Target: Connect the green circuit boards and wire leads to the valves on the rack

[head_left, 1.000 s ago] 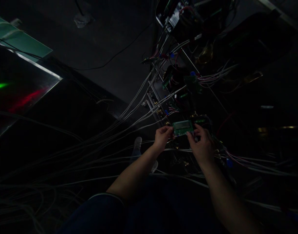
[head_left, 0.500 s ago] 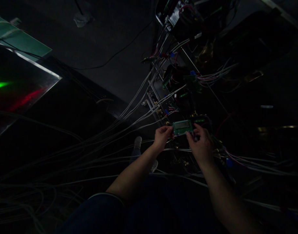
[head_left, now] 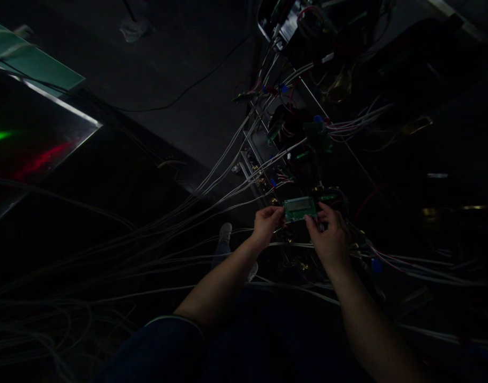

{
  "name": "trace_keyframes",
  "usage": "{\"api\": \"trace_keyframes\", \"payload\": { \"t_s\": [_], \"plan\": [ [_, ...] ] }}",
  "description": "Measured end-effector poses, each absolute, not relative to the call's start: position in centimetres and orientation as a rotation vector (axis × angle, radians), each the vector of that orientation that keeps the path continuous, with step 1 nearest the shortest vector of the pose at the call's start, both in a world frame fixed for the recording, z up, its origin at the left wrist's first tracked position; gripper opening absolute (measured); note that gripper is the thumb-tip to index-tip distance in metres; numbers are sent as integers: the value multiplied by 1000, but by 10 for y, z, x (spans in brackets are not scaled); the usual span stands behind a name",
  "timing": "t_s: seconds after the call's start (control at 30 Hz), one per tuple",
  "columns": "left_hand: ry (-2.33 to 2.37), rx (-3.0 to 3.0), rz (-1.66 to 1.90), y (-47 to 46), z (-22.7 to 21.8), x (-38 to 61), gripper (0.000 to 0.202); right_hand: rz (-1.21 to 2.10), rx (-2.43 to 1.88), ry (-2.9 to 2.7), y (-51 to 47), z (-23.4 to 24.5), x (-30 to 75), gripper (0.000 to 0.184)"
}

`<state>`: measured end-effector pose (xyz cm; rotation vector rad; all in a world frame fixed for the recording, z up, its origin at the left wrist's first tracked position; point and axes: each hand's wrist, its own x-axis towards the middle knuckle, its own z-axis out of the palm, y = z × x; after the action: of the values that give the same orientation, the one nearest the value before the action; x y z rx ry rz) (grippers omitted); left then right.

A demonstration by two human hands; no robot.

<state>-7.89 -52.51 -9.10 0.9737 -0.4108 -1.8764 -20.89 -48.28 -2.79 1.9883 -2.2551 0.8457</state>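
Between my two hands is a small green circuit board with a grey display (head_left: 300, 208), its face turned up toward me. My left hand (head_left: 267, 224) pinches the board's left edge between thumb and fingers. The right edge is gripped by my right hand (head_left: 327, 231), thumb at the lower corner and fingers at the side. Just behind the board sits a dark open housing (head_left: 331, 196) with a green board inside. White cables (head_left: 292, 244) run under my hands.
A row of similar open units with wires (head_left: 295, 127) and blue connectors extends up the metal-edged bench. Bundles of white cables (head_left: 168, 218) stretch to the left. A shiny panel (head_left: 48, 133) reflects green and red light. My shoes (head_left: 225, 232) show below.
Almost nothing differs. Both hands keep hold of the display board in the same place, and the view has shifted very slightly.
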Motion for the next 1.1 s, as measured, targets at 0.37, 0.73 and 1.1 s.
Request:
{"api": "trace_keyframes", "payload": {
  "t_s": [0.37,0.73,1.1],
  "plan": [
    [-406,970,-1903,-524,-91,-78,30,863,1997,-2286,-482,-29,-208,38],
    [-398,966,-1884,-525,-92,-78,38,890,2012,-2251,-482,-30,-209,39],
    [-394,975,-1876,-524,-94,-79,35,900,2016,-2259,-482,-31,-209,39]
  ]
}}
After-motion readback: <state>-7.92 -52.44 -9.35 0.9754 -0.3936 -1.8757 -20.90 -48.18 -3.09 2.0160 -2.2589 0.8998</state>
